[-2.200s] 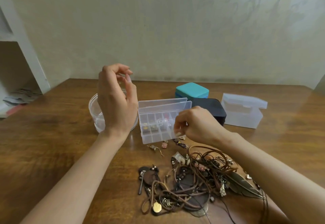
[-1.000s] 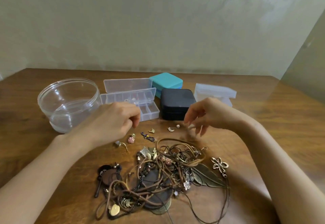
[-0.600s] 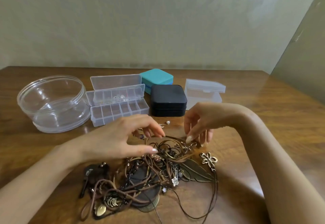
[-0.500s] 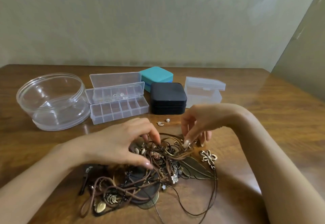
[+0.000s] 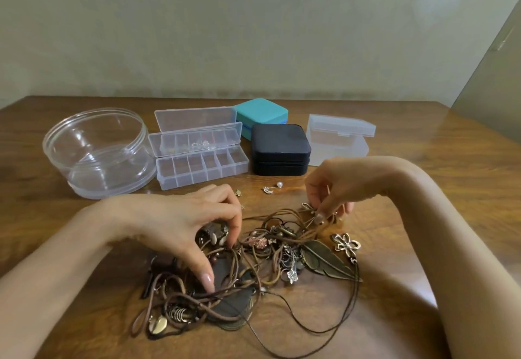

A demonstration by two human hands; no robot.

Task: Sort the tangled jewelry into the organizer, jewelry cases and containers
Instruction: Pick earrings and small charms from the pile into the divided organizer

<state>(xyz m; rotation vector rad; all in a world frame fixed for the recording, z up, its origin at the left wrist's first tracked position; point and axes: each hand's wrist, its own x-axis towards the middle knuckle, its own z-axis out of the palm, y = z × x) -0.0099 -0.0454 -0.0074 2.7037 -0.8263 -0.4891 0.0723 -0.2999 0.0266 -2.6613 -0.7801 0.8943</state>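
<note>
- The left hand [image 5: 180, 223] has its grip curled down on beads in the tangled jewelry [image 5: 262, 263].
- The right hand [image 5: 341, 186] has its grip pinched on a cord [image 5: 310, 232] at the pile's far right edge.
- The pile lies on the worktop [image 5: 423, 189], just in front of the open organizer [image 5: 197, 158].

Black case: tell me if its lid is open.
No, the black case sits closed, its lid flat on the base.
</note>
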